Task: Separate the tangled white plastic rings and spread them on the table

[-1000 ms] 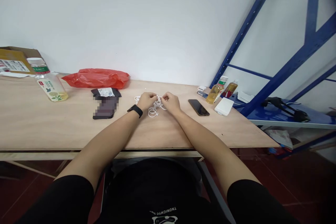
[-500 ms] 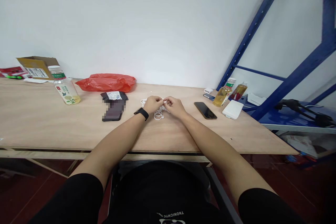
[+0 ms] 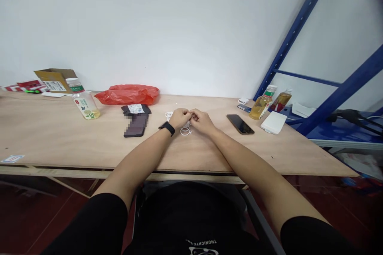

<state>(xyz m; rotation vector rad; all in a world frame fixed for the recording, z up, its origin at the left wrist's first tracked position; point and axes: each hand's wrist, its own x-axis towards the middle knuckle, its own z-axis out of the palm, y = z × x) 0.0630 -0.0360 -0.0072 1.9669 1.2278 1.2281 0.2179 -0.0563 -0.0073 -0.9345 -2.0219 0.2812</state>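
Note:
My left hand (image 3: 180, 118), with a black watch (image 3: 167, 128) on the wrist, meets my right hand (image 3: 202, 121) over the table. Both have thumb and fingers pinched, fingertips touching. Whatever they hold is small and hidden by the fingers. Just beneath and between them lies a loose group of white plastic rings (image 3: 186, 130), thin hoops with a small eyelet at the edge. More of the white pieces (image 3: 169, 115) show behind my left hand.
Left of my hands are a dark phone-like item (image 3: 136, 126), a red plastic bag (image 3: 128, 95), a bottle (image 3: 85, 105) and an open carton (image 3: 56, 81). On the right lie a phone (image 3: 240, 124), a white case (image 3: 273, 122) and a drink bottle (image 3: 262, 104), near a blue rack (image 3: 295, 34).
The whole view has shifted slightly, so the table things appear farther right. My hands stay together, fingertips pinched; the bit of white at the fingertips earlier is now covered.

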